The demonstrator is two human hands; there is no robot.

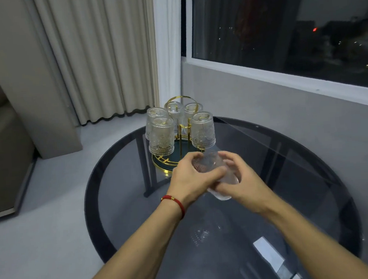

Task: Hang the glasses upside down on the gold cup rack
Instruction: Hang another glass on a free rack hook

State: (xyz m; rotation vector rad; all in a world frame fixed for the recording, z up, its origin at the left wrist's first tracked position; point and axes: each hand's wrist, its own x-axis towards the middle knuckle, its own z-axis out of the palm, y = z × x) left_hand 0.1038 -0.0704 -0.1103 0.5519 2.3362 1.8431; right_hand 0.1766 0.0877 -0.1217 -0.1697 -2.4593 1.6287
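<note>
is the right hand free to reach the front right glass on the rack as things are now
Probably not yet: the right hand and left hand are both wrapped around a loose glass. The path to the front right glass itself looks clear.

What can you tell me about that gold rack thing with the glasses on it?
The gold cup rack is thin shiny wire that looks like metal: a round handle loop on top, a centre post, and a ring base around a dark green tray. It stands upright on the far side of the round dark glass table. Five patterned clear glasses hang upside down on it. Neither hand touches it; both hold a sixth glass just in front.
</note>
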